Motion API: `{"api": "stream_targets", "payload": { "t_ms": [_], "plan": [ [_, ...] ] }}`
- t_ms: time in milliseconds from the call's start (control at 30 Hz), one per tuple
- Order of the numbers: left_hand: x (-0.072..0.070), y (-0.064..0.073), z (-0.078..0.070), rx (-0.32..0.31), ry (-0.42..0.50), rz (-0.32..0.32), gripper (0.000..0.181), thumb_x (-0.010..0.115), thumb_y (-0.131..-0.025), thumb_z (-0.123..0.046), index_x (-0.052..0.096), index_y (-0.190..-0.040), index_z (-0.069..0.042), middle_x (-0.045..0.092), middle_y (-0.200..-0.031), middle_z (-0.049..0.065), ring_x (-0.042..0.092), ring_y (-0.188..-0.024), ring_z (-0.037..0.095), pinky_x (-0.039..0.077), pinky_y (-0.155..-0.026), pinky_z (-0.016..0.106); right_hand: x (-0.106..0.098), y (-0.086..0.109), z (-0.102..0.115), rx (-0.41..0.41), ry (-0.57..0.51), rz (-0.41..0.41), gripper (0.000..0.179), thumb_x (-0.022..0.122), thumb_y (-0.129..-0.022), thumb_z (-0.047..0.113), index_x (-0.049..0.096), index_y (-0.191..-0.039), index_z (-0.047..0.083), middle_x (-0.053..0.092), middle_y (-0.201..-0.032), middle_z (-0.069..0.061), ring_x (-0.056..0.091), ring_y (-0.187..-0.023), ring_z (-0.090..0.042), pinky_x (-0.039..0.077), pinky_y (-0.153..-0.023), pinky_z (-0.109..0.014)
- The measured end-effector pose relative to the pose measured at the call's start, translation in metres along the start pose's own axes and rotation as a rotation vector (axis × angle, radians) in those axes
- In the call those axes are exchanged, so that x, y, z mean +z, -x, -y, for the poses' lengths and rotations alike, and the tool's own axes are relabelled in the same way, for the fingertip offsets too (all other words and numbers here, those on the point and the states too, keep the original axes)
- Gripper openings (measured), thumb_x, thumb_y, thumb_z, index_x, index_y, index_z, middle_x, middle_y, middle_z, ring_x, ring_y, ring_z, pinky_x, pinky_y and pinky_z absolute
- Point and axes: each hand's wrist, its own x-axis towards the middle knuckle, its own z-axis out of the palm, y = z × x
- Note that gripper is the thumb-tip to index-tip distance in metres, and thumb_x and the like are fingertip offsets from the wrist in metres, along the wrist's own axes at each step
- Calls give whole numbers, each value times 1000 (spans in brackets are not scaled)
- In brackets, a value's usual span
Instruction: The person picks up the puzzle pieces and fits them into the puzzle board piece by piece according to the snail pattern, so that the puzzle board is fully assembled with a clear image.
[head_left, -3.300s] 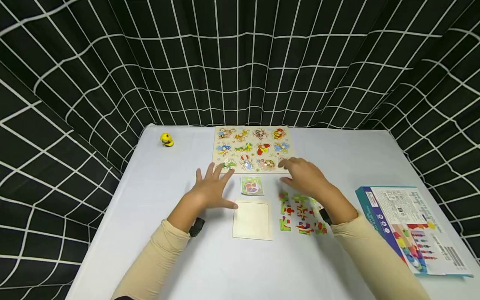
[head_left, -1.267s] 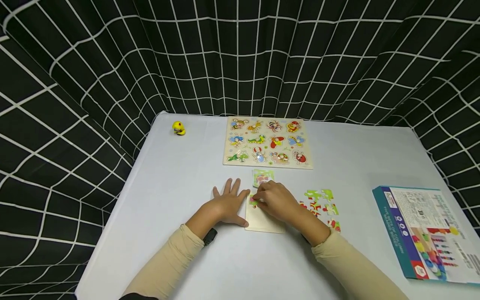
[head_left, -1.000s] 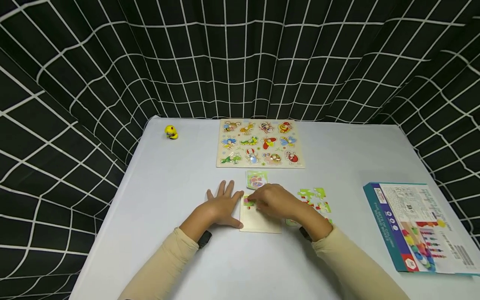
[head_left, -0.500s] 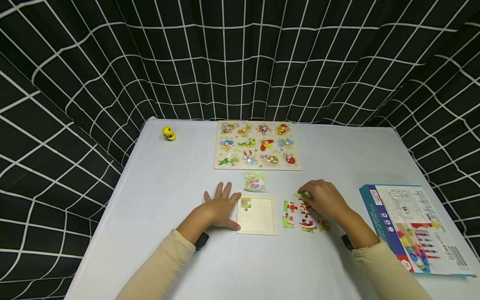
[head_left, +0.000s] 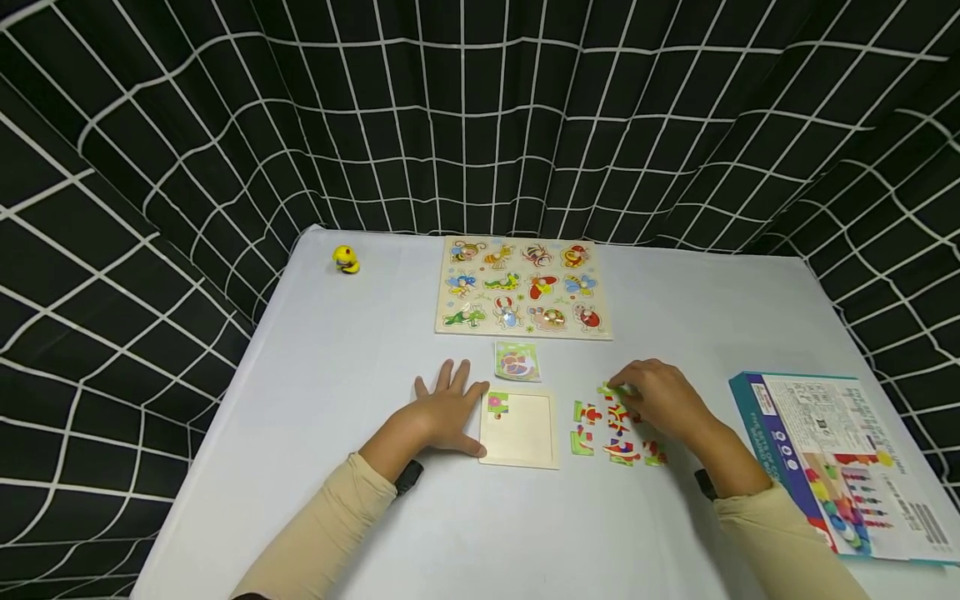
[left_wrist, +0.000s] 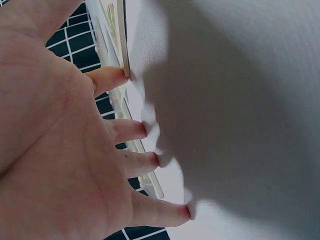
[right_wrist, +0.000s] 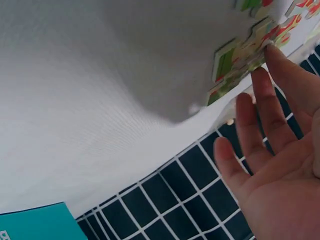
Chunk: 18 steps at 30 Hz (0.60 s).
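A black, white-gridded curtain (head_left: 480,117) is hung around a white-covered tabletop (head_left: 300,400). On its right side a flat printed box (head_left: 840,458) is laid, and near the far edge an insect board (head_left: 487,328) is placed. The left hand (head_left: 442,418) is spread wide, with nothing enclosed by its grip; the left side of a square tray (head_left: 525,429) is touched by thumb and forefinger. The grip of the right hand (head_left: 667,400) is nearly closed, a green piece (head_left: 606,388) being pinched at the far end of the loose pieces (head_left: 621,450). Between tray and board a small picture card (head_left: 517,362) is set. At the far left a yellow toy (head_left: 346,259) is stood. In the tray's far left corner a pink-and-green piece (head_left: 497,403) is laid; the loose pieces are spread just right of the tray.
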Motion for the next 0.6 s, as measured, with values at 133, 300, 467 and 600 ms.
{"api": "stream_targets", "payload": {
  "t_ms": [133, 300, 467, 600],
  "plan": [
    [-1, -1, -2, -6, -5, 3, 102, 80, -72, -53, 29, -153, -18, 3, -162, 21, -4, -147, 45, 11, -103, 78, 0, 0, -2, -29, 20, -8, 23, 80, -77, 6, 75, -100, 8, 72, -103, -8, 64, -104, -33, 45, -94, -55],
    [-1, -4, -3, 2, -17, 1, 103, 80, -72, -54, 29, -153, -19, 3, -162, 21, -4, -147, 45, 12, -103, 77, -2, 0, 6, -18, 30, -17, 25, 80, -77, 5, 75, -102, 7, 72, -106, -11, 64, -105, -34, 45, -94, -55],
    [2, -5, -2, -4, -38, -2, 104, 80, -71, -56, 29, -153, -20, 4, -162, 21, -2, -147, 45, 13, -102, 78, 3, -8, 31, -136, -29, -27, 25, 80, -78, 5, 74, -102, 6, 72, -104, -8, 65, -103, -30, 48, -92, -50],
    [2, -4, 1, -15, -35, 0, 104, 80, -71, -57, 28, -153, -20, 4, -162, 20, -3, -147, 45, 13, -103, 77, 11, -18, 56, -256, -51, -30, 24, 80, -78, 5, 75, -101, 8, 72, -102, -4, 66, -100, -24, 49, -91, -47]
  ]
}}
